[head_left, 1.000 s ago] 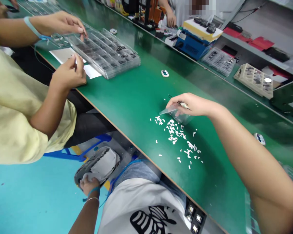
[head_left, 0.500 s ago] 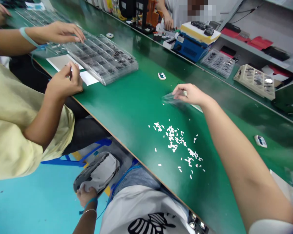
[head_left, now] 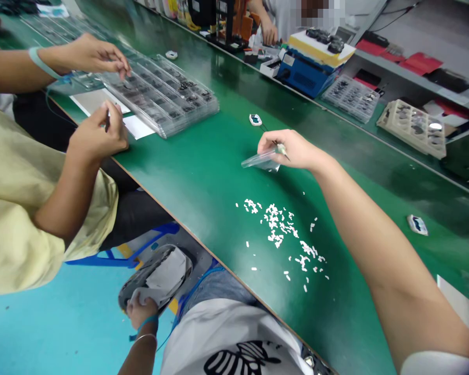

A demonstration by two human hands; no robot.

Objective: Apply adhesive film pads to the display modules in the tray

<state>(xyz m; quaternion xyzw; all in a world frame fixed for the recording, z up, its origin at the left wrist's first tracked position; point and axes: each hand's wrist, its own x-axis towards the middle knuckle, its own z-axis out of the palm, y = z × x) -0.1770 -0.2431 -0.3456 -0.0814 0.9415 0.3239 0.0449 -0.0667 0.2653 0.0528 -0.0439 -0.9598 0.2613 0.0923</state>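
Observation:
Low at the left, my left hand [head_left: 141,312] has its fingers closed on crumpled white paper [head_left: 143,296] at the mouth of a grey waste bin [head_left: 125,284] beside the table. More white paper fills that bin. Over the green table, my right hand [head_left: 287,148] grips a small clear plastic bag [head_left: 258,160]. A thin dark-tipped tool with a pale sleeve [head_left: 283,151] also lies in its fingers; its exact kind is unclear. Small white pieces [head_left: 273,219] lie scattered on the table in front of me, below my right hand.
Beside me, a co-worker's hands [head_left: 97,133] are near clear compartment trays [head_left: 168,99]. Small white-rimmed parts [head_left: 255,120] sit on the table. Across it stand a blue box [head_left: 303,73], a beige tray [head_left: 412,127] and another person's hand [head_left: 269,34].
My right hand has moved left with the plastic bag, and the thin tool shows more clearly. My left hand stays at the bin, with its fingers slightly shifted on the paper.

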